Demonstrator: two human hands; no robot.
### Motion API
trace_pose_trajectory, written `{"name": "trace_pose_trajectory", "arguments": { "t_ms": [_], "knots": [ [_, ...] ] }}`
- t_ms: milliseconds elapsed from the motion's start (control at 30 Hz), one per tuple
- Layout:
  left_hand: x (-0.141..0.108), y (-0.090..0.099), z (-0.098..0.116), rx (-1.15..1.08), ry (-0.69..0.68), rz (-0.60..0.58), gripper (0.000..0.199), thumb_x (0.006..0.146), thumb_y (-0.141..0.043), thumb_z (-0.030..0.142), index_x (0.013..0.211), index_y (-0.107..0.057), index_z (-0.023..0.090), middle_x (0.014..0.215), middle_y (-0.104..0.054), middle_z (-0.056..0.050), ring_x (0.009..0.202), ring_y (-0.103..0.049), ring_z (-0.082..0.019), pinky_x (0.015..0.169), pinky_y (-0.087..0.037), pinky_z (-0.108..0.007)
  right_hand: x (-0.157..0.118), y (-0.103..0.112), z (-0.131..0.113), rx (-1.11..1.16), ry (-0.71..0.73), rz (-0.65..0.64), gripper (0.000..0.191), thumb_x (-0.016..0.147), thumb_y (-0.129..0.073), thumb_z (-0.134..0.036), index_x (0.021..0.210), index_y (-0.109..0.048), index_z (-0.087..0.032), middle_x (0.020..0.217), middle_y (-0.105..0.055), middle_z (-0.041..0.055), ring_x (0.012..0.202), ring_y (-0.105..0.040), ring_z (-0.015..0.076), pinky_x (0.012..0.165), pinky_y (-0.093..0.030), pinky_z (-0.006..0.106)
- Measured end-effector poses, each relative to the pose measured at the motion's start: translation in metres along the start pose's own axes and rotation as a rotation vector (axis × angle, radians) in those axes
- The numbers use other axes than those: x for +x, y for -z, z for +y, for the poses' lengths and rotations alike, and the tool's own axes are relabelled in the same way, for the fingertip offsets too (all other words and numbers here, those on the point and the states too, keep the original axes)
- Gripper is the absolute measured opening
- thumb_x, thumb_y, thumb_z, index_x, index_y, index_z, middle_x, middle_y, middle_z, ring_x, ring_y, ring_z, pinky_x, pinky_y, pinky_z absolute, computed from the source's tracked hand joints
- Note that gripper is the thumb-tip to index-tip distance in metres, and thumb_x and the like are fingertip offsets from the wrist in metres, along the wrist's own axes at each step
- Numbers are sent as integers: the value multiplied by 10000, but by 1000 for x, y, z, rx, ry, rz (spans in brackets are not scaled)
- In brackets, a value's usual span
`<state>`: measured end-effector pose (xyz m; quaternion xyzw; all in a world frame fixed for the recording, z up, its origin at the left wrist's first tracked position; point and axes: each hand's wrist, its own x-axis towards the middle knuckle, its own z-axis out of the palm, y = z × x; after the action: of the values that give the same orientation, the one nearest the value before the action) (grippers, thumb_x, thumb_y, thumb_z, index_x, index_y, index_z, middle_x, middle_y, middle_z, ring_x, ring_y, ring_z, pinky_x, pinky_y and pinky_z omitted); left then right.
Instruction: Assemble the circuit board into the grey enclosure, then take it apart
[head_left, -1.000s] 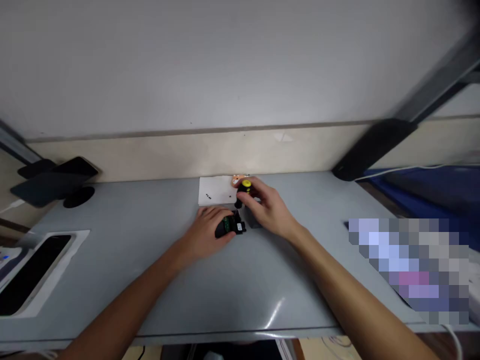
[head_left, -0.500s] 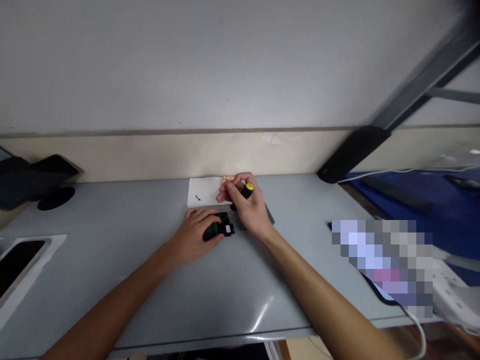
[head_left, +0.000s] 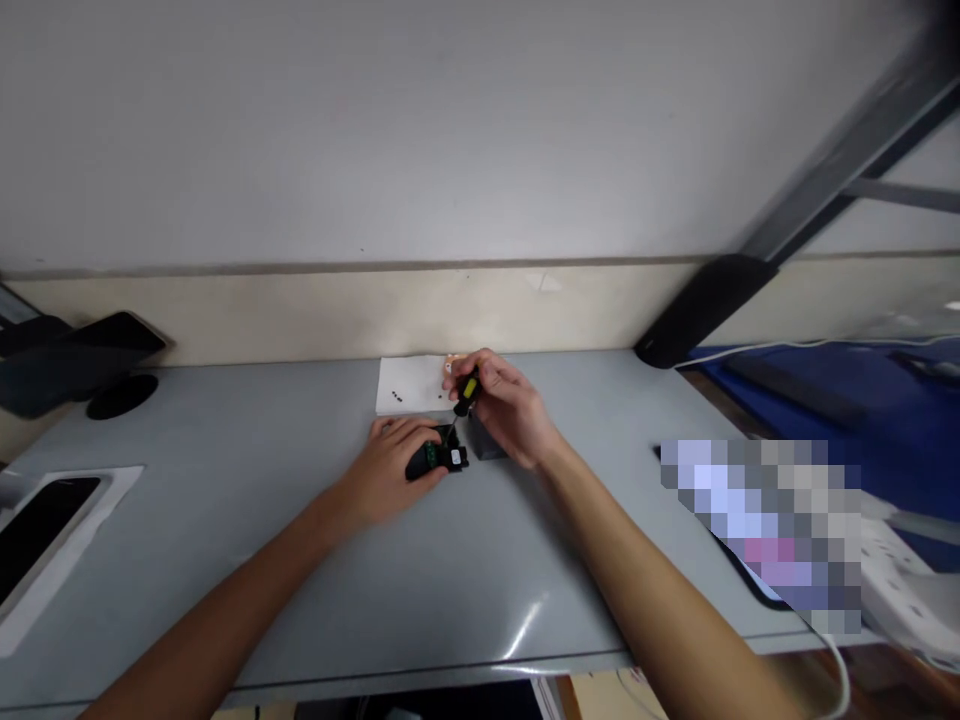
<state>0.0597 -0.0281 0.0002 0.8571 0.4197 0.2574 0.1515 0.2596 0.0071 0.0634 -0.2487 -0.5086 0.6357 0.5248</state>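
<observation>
A small black device with a green circuit part and a white label [head_left: 455, 457] lies on the grey desk. My left hand [head_left: 394, 462] is wrapped over its left side, fingers curled round it. My right hand [head_left: 506, 400] holds a black and yellow screwdriver [head_left: 469, 388] by its handle, the thin shaft slanting down to the device's upper part. Whether the tip touches it is too small to tell. Behind the hands lies a white sheet [head_left: 409, 378] with several tiny dark pieces on it. A dark grey block [head_left: 486, 440] sits partly under my right hand.
At the left are a phone on white paper [head_left: 120, 490] and a dark stand with a round base [head_left: 122, 397]. A black cylinder [head_left: 694, 310] stands back right. A lit, blurred-out device [head_left: 750, 540] and a white power strip [head_left: 900, 600] are at the right.
My right hand has turned and its fingers have shifted on the screwdriver, whose handle now stands further left and shows its side. My left hand keeps its hold on the device.
</observation>
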Motion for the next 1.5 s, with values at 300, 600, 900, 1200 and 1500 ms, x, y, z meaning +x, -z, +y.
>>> {"name": "trace_pose_trajectory", "arguments": {
  "t_ms": [300, 600, 900, 1200, 1500],
  "knots": [
    [0, 3, 2, -12, 0, -22, 204, 942, -678, 279, 1136, -616, 272, 1363, -639, -17, 1292, -565, -233, 1126, -352, -444, -3, -6, -3, 24, 4, -22, 318, 976, -553, -567, 1014, -619, -258, 743, -441, -13, 707, -456, 157, 717, -418, 310],
    [0, 3, 1, -25, -11, -34, 197, 955, -658, 277, 1150, -630, 276, 1399, -616, -24, 1320, -541, -232, 1142, -354, -454, -3, -5, 4, -21, 126, 110, 311, 896, -724, -442, 809, -504, -240, 837, -591, -2, 799, -556, 156, 802, -448, 315],
    [0, 2, 0, -26, -20, -25, 173, 945, -663, 257, 1116, -642, 266, 1386, -625, -30, 1321, -547, -226, 1146, -353, -453, -5, -10, 4, -13, 70, 69, 329, 974, -537, -562, 915, -614, -247, 690, -396, -28, 619, -387, 146, 620, -366, 307],
    [0, 2, -1, -27, -28, -27, 183, 951, -668, 294, 1131, -644, 271, 1411, -616, -35, 1331, -546, -236, 1151, -366, -472, -6, -6, 5, -98, 113, 71, 283, 941, -652, -487, 840, -645, -223, 925, -623, 29, 857, -593, 153, 874, -475, 320],
    [0, 2, -2, -22, -20, -22, 214, 935, -690, 285, 1143, -639, 271, 1384, -634, -36, 1320, -558, -237, 1148, -369, -473, 0, -4, 15, 1, 130, 139, 453, 934, -558, -670, 794, -428, -259, 590, -341, -77, 487, -312, 107, 506, -312, 263]
  ]
}}
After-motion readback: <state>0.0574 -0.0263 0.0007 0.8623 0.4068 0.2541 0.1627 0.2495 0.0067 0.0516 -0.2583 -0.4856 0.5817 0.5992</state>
